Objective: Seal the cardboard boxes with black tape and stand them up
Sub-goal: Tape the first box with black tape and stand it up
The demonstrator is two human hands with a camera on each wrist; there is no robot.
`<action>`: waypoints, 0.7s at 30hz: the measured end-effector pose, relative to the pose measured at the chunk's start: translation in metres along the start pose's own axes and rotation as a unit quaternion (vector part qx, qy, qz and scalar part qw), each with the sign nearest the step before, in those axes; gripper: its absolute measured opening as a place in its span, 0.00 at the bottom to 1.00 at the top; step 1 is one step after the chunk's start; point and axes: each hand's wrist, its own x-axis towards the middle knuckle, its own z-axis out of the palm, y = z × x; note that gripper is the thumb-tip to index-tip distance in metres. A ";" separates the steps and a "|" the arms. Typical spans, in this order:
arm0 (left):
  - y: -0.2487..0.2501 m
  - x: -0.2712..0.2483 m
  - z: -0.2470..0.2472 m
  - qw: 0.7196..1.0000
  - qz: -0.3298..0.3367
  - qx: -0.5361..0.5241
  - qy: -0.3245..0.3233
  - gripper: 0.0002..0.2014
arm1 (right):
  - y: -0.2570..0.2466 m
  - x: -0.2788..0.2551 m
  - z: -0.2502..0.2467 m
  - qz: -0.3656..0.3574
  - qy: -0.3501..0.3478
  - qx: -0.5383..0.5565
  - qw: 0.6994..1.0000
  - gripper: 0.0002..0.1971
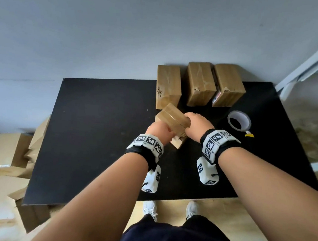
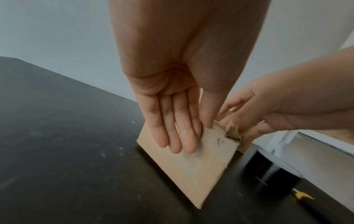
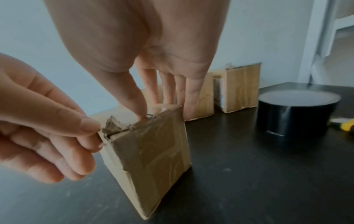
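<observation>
A small cardboard box wrapped in brown tape stands tilted on the black table, between both hands. My left hand holds its near-left side, fingers flat on the face and thumb at the torn top corner. My right hand grips the top from the right. Its thumb presses the top edge and its fingers reach down the far side. The roll of black tape lies flat on the table to the right, untouched.
Three taped boxes stand upright in a row at the table's back edge. A yellow-tipped cutter lies beside the roll. Loose cardboard boxes sit on the floor at the left, and a white frame stands at the right.
</observation>
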 end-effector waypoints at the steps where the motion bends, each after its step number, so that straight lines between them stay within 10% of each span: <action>1: 0.007 0.001 0.006 1.000 0.004 0.000 -0.001 0.14 | 0.009 -0.001 -0.004 -0.003 0.003 0.003 1.000 0.28; 7: 0.041 0.000 0.026 1.000 0.006 0.023 0.015 0.12 | 0.054 -0.003 -0.014 -0.028 0.015 0.038 0.999 0.26; 13: 0.051 0.003 0.024 0.980 0.096 0.037 0.169 0.09 | 0.072 -0.017 -0.004 -0.069 0.082 0.082 0.991 0.21; 21: 0.045 0.018 0.026 0.989 0.117 0.045 0.077 0.24 | 0.079 -0.027 0.014 -0.105 0.106 0.113 0.982 0.16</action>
